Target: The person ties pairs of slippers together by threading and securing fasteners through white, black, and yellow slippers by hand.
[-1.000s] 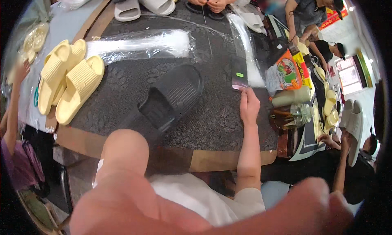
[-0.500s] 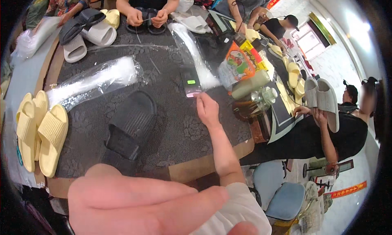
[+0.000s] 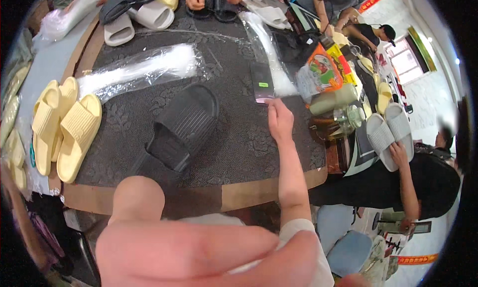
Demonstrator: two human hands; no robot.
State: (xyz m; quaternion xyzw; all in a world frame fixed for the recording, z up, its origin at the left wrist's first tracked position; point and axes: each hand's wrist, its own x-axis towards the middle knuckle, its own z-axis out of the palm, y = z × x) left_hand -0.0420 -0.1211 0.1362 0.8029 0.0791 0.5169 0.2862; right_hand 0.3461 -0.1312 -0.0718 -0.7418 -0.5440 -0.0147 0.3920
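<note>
The left hand [image 3: 199, 247] fills the lower part of the view, very close to the lens and blurred; whether its fingers are spread or closed cannot be told, and it holds nothing that can be seen. It hides the near desk edge [image 3: 239, 195] and much of the person's lap. The right hand [image 3: 280, 121] reaches out over the desk, fingers extended and loosely together, its fingertips touching the near end of a clear plastic bag [image 3: 262, 82] with a small green label; a firm pinch cannot be made out. The bag lies flat, running toward 12 o'clock from the hand.

At 9 o'clock of the right hand, near but apart, a black slide sandal [image 3: 181, 127] lies sole-strap up on the dark patterned cloth. A heap of clear bags [image 3: 144, 68] lies at 11 o'clock of the sandal. Yellow sandals [image 3: 64, 127] are stacked near the desk's left edge, partly cut by the dark rim. At 3 o'clock, bottles and a colourful packet [image 3: 326, 72] crowd the right edge. Open cloth lies between sandal and right hand.
</note>
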